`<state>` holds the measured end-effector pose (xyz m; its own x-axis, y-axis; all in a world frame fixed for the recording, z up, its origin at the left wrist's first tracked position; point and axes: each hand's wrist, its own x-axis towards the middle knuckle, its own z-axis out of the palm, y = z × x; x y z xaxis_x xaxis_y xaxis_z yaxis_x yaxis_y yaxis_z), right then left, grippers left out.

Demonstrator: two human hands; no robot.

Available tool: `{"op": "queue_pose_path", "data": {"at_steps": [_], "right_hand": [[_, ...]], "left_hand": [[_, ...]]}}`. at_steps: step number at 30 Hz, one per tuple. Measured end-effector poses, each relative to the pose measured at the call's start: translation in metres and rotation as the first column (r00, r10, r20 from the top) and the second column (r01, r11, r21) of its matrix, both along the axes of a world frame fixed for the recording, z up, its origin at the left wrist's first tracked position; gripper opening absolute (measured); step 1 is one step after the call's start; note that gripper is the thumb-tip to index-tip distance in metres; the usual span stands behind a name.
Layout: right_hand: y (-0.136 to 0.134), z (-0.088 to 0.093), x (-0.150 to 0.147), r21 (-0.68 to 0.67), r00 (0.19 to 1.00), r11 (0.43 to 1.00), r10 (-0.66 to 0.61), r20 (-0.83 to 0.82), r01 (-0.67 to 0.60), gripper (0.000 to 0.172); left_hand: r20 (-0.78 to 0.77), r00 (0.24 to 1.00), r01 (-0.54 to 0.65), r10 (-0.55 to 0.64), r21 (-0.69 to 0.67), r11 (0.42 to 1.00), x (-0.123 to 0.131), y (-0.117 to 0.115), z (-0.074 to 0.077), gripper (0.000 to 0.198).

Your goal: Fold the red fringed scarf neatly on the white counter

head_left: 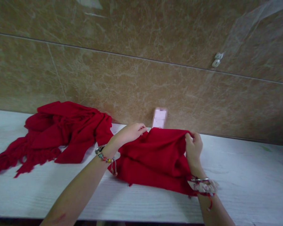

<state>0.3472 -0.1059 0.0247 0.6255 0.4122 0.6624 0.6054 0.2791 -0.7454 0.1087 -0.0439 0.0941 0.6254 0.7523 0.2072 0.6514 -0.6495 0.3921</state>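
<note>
Head view: right hand [194, 146] grips red cloth [153, 166], seemingly part-folded; left hand [129, 133] touches it, grip unclear; scarf [70, 128] at nine o'clock lies crumpled.

Indoors: marbled tile wall [113, 81]

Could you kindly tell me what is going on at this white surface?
A person is handling a red cloth spread over the white surface. The right hand grips its upper right corner, while the left hand is at its upper left edge, its grip unclear. A fringed red heap lies to the left; the left arm hides whether the two join. A pixelated pale pink item shows behind the cloth.
</note>
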Motion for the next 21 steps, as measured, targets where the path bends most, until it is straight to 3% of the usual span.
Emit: {"op": "queue_pose_path", "data": {"at_steps": [3, 6, 9, 11, 14, 17, 19, 21], "right_hand": [[-0.003, 0.005, 0.01, 0.085, 0.971, 0.989, -0.1, -0.218, 0.121, 0.016], [-0.001, 0.003, 0.011, 0.087, 0.983, 0.987, -0.121, -0.137, 0.133, 0.02], [0.003, -0.004, 0.004, -0.094, 0.985, 0.992, 0.093, 0.149, -0.079, 0.018], [0.004, -0.01, -0.005, -0.27, 0.901, 0.934, 0.314, 0.3, -0.235, 0.02], [0.005, -0.018, -0.02, -0.473, 0.736, 0.809, 0.55, 0.396, -0.35, 0.032], [0.003, -0.02, -0.028, -0.552, 0.663, 0.75, 0.626, 0.41, -0.366, 0.04], [0.0, -0.016, -0.028, -0.538, 0.664, 0.753, 0.625, 0.41, -0.377, 0.037], [-0.005, -0.006, -0.024, -0.546, 0.619, 0.709, 0.685, 0.383, -0.447, 0.026]], "left_hand": [[-0.18, 0.983, -0.049, 0.041, -0.041, 0.998, -0.001, 0.002, -0.003, 0.03], [-0.228, 0.974, -0.021, -0.001, -0.092, 0.996, -0.003, 0.003, -0.007, 0.023], [-0.364, 0.922, 0.076, -0.13, -0.158, 0.985, -0.003, 0.0, -0.008, 0.026], [-0.421, 0.888, 0.119, -0.186, -0.181, 0.976, -0.002, -0.003, -0.006, 0.026], [-0.345, 0.913, 0.175, -0.216, -0.146, 0.974, -0.002, -0.008, 0.001, 0.03], [-0.255, 0.926, 0.268, -0.279, -0.078, 0.96, -0.002, -0.016, 0.008, 0.036], [-0.266, 0.883, 0.375, -0.387, -0.098, 0.922, -0.002, -0.023, 0.012, 0.036], [-0.296, 0.814, 0.468, -0.5, -0.178, 0.866, -0.003, -0.029, 0.014, 0.032]]}}
